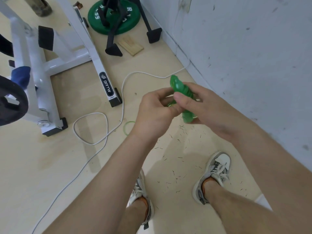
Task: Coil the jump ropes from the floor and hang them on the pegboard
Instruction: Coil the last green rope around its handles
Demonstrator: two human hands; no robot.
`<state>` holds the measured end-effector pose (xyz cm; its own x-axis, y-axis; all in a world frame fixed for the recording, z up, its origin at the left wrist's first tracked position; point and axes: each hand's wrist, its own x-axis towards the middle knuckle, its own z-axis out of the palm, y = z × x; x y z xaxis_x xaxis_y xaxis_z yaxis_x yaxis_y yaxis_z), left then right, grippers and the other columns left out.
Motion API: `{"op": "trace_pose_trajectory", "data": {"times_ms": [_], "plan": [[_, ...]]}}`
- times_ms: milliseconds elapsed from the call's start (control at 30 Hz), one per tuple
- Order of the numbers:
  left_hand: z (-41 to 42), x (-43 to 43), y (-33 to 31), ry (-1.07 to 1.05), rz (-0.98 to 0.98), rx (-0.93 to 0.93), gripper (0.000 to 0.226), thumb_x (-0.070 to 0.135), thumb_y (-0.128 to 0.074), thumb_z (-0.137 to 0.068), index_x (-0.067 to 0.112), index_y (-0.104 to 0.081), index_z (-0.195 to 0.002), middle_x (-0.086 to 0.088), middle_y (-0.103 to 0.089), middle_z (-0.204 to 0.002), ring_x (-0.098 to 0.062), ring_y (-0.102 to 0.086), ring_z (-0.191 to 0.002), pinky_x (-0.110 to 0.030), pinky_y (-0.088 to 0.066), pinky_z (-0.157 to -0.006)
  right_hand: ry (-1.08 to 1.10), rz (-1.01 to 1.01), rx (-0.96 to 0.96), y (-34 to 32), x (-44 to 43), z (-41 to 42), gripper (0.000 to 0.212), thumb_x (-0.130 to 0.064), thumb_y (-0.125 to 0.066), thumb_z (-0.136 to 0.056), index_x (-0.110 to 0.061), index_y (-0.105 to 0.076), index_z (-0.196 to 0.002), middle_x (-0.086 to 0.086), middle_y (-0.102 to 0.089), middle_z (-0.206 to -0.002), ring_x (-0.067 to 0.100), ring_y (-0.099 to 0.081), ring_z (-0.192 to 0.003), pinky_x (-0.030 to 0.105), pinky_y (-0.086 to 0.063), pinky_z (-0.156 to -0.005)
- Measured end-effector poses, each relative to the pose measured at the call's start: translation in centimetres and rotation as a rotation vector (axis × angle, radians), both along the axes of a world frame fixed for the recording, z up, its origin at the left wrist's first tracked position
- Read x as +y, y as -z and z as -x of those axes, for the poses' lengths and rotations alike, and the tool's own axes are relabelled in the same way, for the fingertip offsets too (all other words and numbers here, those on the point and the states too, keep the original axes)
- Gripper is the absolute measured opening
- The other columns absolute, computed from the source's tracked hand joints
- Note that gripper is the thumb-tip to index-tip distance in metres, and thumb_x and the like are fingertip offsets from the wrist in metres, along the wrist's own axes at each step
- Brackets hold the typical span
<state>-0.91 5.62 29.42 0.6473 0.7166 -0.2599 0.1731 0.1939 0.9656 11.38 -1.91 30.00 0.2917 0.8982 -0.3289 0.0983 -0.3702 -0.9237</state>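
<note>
Jump rope [181, 89], green and bundled, is gripped in the right hand [207, 107]; the left hand [153, 108] pinches it just beside.

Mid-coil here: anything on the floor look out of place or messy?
Yes. A white cable trails loose across the floor from the wall, looping beside the white frame, likely a trip hazard. Small dark slivers are scattered around the shoes. The green jump rope looks intact.
</note>
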Motion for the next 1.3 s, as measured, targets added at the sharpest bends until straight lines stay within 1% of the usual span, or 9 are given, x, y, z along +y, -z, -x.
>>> {"op": "trace_pose_trajectory", "data": {"times_ms": [100,233,400,600,833,1033,1167,1233,1300], "plan": [[-0.1,-0.1,-0.4,0.019,0.016,0.028,0.027,0.003,-0.062,-0.091,0.004,-0.065,-0.117,0.005,-0.069,-0.066,0.000,-0.059,-0.051,-0.009,-0.040,-0.050,0.090,-0.014,0.174,0.0,0.1,0.0,0.028,-0.036,-0.061,-0.094,-0.029,-0.064,-0.120,0.004,-0.071,-0.098,0.017,-0.071,-0.082,0.037,-0.061,-0.073],[-0.2,0.6,0.1,0.135,-0.245,0.299,0.015,0.030,-0.065,-0.091,0.023,-0.071,-0.102,0.008,-0.073,-0.077,-0.004,-0.067,-0.073,-0.023,-0.049,-0.066,0.173,0.057,0.022,0.7,0.2,-0.1,0.034,-0.031,-0.064,-0.093,-0.026,-0.062,-0.127,0.006,-0.069,-0.093,0.014,-0.064,-0.067,0.031,-0.060,-0.066],[0.1,0.5,0.3,0.329,-0.612,0.667,0.016,0.020,-0.057,-0.090,0.016,-0.072,-0.088,0.001,-0.071,-0.080,-0.018,-0.062,-0.072,-0.033,-0.050,-0.065,0.135,0.156,-0.474,1.8,0.3,-0.6,0.053,-0.033,-0.067,-0.091,-0.026,-0.049,-0.141,0.000,-0.059,-0.129,0.019,-0.058,-0.110,0.029,-0.045,-0.092],[0.6,0.9,-0.5,0.382,-0.900,0.651,0.012,0.029,-0.063,-0.090,0.024,-0.072,-0.096,0.004,-0.070,-0.086,-0.019,-0.060,-0.083,-0.031,-0.043,-0.071,-0.198,0.255,-0.679,0.5,-0.1,-1.3,0.036,-0.032,-0.082,-0.075,-0.028,-0.069,-0.109,-0.004,-0.067,-0.096,0.018,-0.060,-0.091,0.035,-0.051,-0.078],[1.3,1.7,-0.2,0.229,-0.565,0.377,0.010,0.025,-0.084,-0.070,0.025,-0.074,-0.072,0.014,-0.063,-0.060,0.003,-0.056,-0.060,-0.009,-0.041,-0.058,-0.480,0.234,-0.422,0.1,-0.5,-1.9,0.034,-0.024,-0.083,-0.074,-0.035,-0.067,-0.102,-0.012,-0.067,-0.089,0.007,-0.061,-0.083,0.028,-0.049,-0.075],[1.3,2.5,-0.1,0.080,0.166,0.156,0.025,0.035,-0.082,-0.055,0.016,-0.068,-0.064,0.001,-0.060,-0.057,-0.012,-0.044,-0.052,-0.024,-0.031,-0.052,-0.415,0.063,-0.055,-0.8,-1.2,-2.5,0.045,-0.009,-0.081,-0.073,-0.021,-0.066,-0.114,-0.003,-0.072,-0.108,0.020,-0.068,-0.100,0.037,-0.056,-0.091],[0.7,2.0,0.7,-0.006,0.507,-0.019,0.027,0.014,-0.066,-0.086,0.017,-0.070,-0.060,0.002,-0.052,-0.055,-0.006,-0.032,-0.043,-0.015,-0.023,-0.040,-0.178,-0.120,0.290,-0.5,-1.4,-3.1,0.057,-0.003,-0.083,-0.063,-0.014,-0.064,-0.115,0.003,-0.072,-0.104,0.019,-0.068,-0.093,0.031,-0.056,-0.081],[0.3,1.5,0.8,-0.053,0.422,-0.028,0.035,0.008,-0.057,-0.093,0.017,-0.072,-0.063,0.000,-0.055,-0.061,-0.006,-0.033,-0.044,-0.014,-0.026,-0.039,-0.026,-0.172,0.446,-0.4,-1.3,-3.1,0.057,0.005,-0.078,-0.064,-0.010,-0.062,-0.117,0.004,-0.070,-0.098,0.018,-0.066,-0.084,0.028,-0.055,-0.076],[-0.1,1.0,0.8,-0.069,0.082,0.100,0.030,0.013,-0.061,-0.092,0.021,-0.072,-0.066,0.000,-0.055,-0.060,-0.007,-0.035,-0.046,-0.015,-0.031,-0.043,0.062,-0.149,0.457,-0.2,-1.1,-2.7,0.053,0.001,-0.077,-0.070,-0.007,-0.060,-0.120,0.005,-0.070,-0.094,0.018,-0.065,-0.081,0.029,-0.055,-0.075]]}}
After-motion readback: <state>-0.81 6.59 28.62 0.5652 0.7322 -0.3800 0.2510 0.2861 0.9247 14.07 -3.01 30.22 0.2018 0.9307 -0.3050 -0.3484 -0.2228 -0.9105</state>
